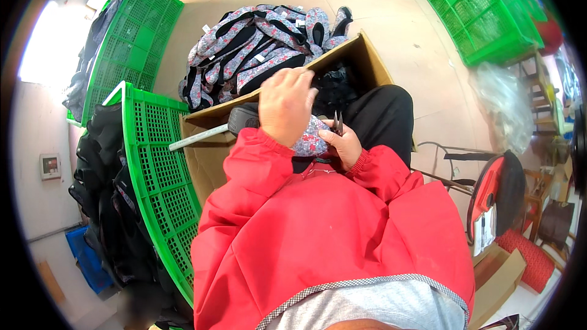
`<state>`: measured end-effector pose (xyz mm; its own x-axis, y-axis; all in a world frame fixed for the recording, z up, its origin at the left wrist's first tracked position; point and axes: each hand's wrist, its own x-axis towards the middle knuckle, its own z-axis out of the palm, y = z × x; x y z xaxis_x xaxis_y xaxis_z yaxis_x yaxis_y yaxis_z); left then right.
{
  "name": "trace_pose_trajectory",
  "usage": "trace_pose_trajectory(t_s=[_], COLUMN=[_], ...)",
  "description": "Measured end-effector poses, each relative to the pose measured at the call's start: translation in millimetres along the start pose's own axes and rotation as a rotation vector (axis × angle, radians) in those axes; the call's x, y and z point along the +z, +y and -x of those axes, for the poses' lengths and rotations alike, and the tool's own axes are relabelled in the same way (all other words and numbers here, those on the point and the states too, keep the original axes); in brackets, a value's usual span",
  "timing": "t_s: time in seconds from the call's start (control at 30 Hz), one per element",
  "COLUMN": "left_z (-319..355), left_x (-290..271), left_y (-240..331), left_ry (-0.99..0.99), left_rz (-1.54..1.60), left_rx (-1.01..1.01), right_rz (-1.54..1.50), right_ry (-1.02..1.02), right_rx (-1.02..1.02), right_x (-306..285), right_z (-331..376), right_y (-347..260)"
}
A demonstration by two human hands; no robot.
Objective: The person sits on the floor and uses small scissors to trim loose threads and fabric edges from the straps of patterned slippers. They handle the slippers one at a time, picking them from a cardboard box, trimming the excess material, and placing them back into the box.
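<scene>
My right hand is closed round small dark metal snips, their blades pointing up. Its thumb also presses on a grey floral fabric piece with red flecks, which rests at my lap. My left hand is raised just above and left of that piece, back toward me, fingers curled in. Whatever its fingertips may pinch is hidden. Below both hands, an open cardboard box stands by my knees with dark items inside.
Beyond the box lies a heap of floral pieces with black parts. Green crates stand at left, another crate at far right. A dark grey object and a pale bar lie by the box. A chair is at right.
</scene>
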<state>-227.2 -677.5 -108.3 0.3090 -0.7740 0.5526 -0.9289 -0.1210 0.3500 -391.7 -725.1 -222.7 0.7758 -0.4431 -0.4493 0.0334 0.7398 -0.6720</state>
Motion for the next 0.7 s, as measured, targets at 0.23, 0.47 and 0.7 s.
trace_pose_trajectory(t_s=[0.23,0.47,0.7], left_z=[33,70,76], left_x=[-40,-56,-65], left_y=[-25,-7,-4], left_ry=[-0.191,-0.443,-0.517], left_rz=[0.19,-0.144,0.053], left_rx=[-0.06,0.038,-0.461], right_rz=[-0.107,-0.173,-0.141], right_ry=[-0.068,-0.145,0.107], right_rx=[0.03,0.305,0.237], right_x=[-17,-26,-19], right_z=[-8,-17,-15], right_y=[-15,-11,-11])
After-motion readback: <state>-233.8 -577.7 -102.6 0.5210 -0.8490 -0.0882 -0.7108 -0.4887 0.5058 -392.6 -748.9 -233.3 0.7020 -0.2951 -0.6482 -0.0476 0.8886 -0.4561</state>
